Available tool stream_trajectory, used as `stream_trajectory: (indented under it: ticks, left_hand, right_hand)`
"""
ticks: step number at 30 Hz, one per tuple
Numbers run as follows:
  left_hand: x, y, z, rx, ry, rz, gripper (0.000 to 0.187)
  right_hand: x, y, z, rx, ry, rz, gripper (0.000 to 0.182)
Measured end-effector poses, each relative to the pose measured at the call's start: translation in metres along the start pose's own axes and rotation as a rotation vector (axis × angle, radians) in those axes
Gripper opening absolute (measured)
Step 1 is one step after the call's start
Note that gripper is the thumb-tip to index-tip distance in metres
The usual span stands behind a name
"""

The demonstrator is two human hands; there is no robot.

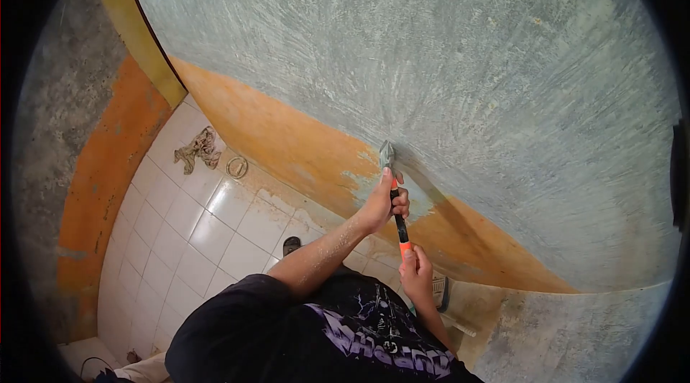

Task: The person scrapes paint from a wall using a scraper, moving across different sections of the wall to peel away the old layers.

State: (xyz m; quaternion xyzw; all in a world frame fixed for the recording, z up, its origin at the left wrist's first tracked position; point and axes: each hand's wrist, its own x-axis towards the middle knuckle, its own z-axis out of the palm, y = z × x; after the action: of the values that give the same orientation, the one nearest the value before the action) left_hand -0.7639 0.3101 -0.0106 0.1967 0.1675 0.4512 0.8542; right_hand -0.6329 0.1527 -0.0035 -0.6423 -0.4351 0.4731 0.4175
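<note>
My left hand [384, 202] is wrapped around the upper handle of a long scraper [401, 228], just below its grey metal head. Lower down, my right hand [417, 272] grips the orange end of the same black-and-orange handle. The scraper's head is against or very near the wall [460, 95], where grey meets the orange band [287, 135]; exact contact is hard to make out. Around the head, the orange paint is patchy, with pale grey showing through. Pale specks of dust cover my left forearm.
White floor tiles [187, 268] lie to the left, with a crumpled rag [199, 150] and a roll of tape [237, 167] near the wall's foot. My dark shoe [291, 245] is on the tiles. Partly hidden behind my right arm is a grey slotted object [440, 291].
</note>
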Motion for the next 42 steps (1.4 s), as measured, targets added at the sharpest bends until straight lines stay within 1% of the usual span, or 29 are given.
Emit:
stream_trajectory:
  ticks: [3,7,10,13,16,18,19,24,27,30,33,36,39,42]
  left_hand:
    - [0.0,0.011,-0.01,0.027,0.011,0.062,0.047]
    - [-0.001,0.029,-0.025,0.02,0.017,0.085,0.049]
    - [-0.003,0.037,-0.031,0.031,0.034,0.091,0.049]
    - [-0.005,0.047,-0.035,0.058,0.045,0.112,0.049]
    - [-0.005,0.056,-0.045,0.053,0.053,0.139,0.049]
    - [-0.004,0.064,-0.054,0.042,0.039,0.148,0.05]
    - [-0.004,0.069,-0.058,0.045,0.055,0.15,0.05]
    - [-0.008,0.098,-0.08,0.094,0.151,0.19,0.05]
    - [-0.013,0.108,-0.089,0.157,0.14,0.144,0.051]
    - [-0.016,0.117,-0.099,0.185,0.092,0.16,0.051]
    - [-0.02,0.133,-0.107,0.215,0.094,0.15,0.051]
    - [-0.023,0.148,-0.115,0.221,0.124,0.13,0.051]
    - [-0.027,0.163,-0.125,0.178,0.088,0.105,0.05]
    - [-0.028,0.18,-0.136,0.174,0.095,0.105,0.05]
  right_hand:
    - [0.01,-0.001,0.009,-0.041,-0.018,-0.007,0.03]
    - [0.023,0.002,0.025,-0.123,-0.048,-0.05,0.03]
    - [0.026,0.0,0.038,-0.136,-0.046,-0.095,0.03]
    - [0.029,-0.005,0.052,-0.086,-0.036,-0.126,0.027]
    - [0.038,-0.006,0.061,-0.127,-0.06,-0.13,0.027]
    - [0.041,-0.008,0.069,-0.108,-0.075,-0.078,0.031]
    - [0.043,-0.01,0.074,-0.101,-0.084,-0.053,0.032]
    - [0.062,-0.012,0.105,-0.178,-0.099,-0.123,0.032]
    - [0.066,-0.002,0.128,-0.149,-0.08,-0.146,0.032]
    - [0.062,-0.002,0.142,-0.147,-0.059,-0.103,0.031]
    - [0.063,-0.005,0.161,-0.118,-0.042,-0.085,0.031]
    - [0.066,-0.006,0.178,-0.105,-0.033,-0.069,0.031]
    - [0.066,-0.012,0.194,-0.109,-0.02,-0.042,0.031]
    - [0.07,-0.022,0.213,-0.104,-0.014,-0.043,0.031]
